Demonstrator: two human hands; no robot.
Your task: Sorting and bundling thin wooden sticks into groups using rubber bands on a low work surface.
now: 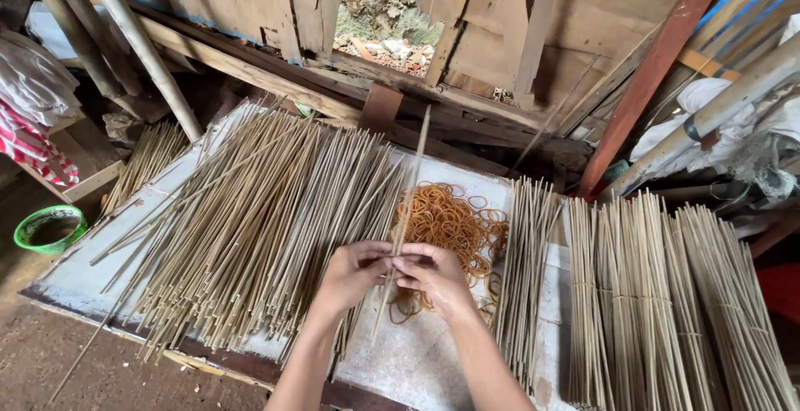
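1. the board [433, 353] fills most of the view; its near edge runs lower left, with dirt floor [50, 353] open beyond it and a bare patch of board just under the hands.
2. a big loose heap of sticks [250, 211] covers the board's left half, too many to count.
3. tied bundles [667, 311] lie side by side on the right, about five, running out past the frame edge.
4. a pile of orange bands [450, 224] sits mid-board, just beyond the hands.
5. one green bowl [50, 228] stands on the floor, far left.
6. both forearms come up from the bottom edge; left hand [354, 274] and right hand [433, 274] meet, fingers pinching a few sticks [412, 178] that stand nearly upright.
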